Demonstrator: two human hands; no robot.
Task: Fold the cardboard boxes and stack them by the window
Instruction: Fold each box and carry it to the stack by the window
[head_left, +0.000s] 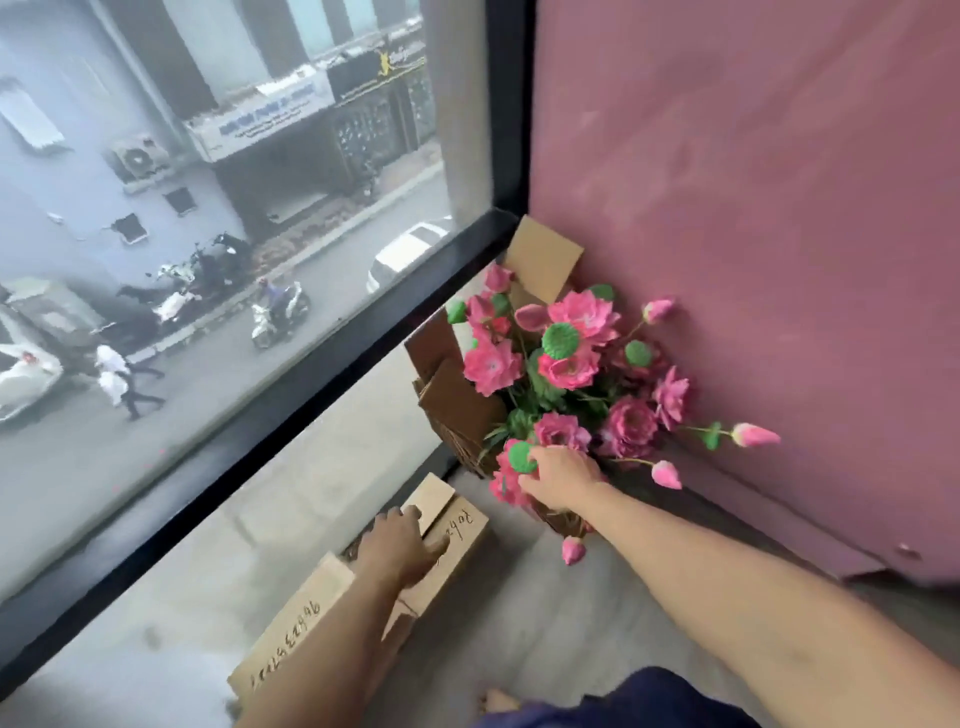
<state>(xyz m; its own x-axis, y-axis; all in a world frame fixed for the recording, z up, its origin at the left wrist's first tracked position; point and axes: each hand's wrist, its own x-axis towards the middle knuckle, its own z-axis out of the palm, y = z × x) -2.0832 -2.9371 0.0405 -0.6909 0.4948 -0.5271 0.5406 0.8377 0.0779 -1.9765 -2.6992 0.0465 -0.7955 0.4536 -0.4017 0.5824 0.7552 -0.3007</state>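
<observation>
Left hand (402, 545) presses flat on the cardboard box (332, 613) beside the window (218, 218); right hand (558, 475) grips the flower bunch (566, 364), probably clearing stacking space.

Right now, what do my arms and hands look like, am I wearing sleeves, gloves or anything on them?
Both forearms are bare all the way into the frame: no sleeves, gloves, watch or bracelets show. The left hand and the right hand show no rings, though the fingers are partly hidden. The only clothing in view is dark blue fabric at the bottom edge.
</observation>
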